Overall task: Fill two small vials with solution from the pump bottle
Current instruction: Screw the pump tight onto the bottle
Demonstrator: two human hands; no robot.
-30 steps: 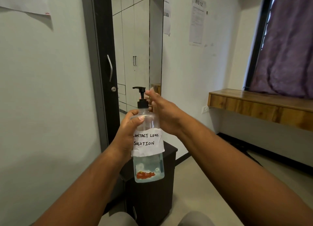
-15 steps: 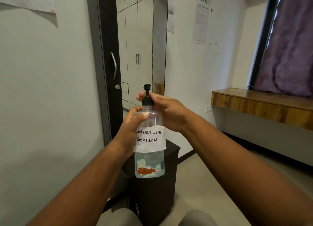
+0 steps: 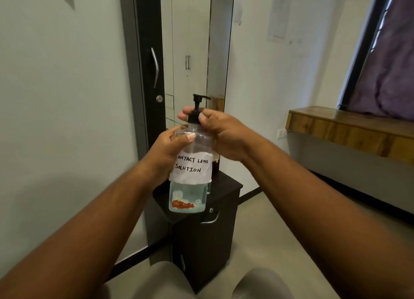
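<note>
A clear pump bottle [image 3: 190, 193] with a white paper label reading "contact lens solution" is held upright in the air in front of me. It is partly filled with clear liquid. My left hand [image 3: 167, 151] grips its body from the left, thumb across the shoulder. My right hand [image 3: 221, 134] pinches the black pump collar [image 3: 193, 117] at the neck. The black pump head [image 3: 199, 97] stands raised, its nozzle pointing right. No vials are in view.
A small dark cabinet [image 3: 201, 236] with a metal handle stands right below the bottle. A dark door [image 3: 149, 59] with a handle is to the left, a wooden ledge [image 3: 349, 128] at the right under a purple curtain. My knees show at the bottom edge.
My right hand has moved from beside the pump onto the collar and grips it. The pump head has turned; its nozzle pointed left and now points right.
</note>
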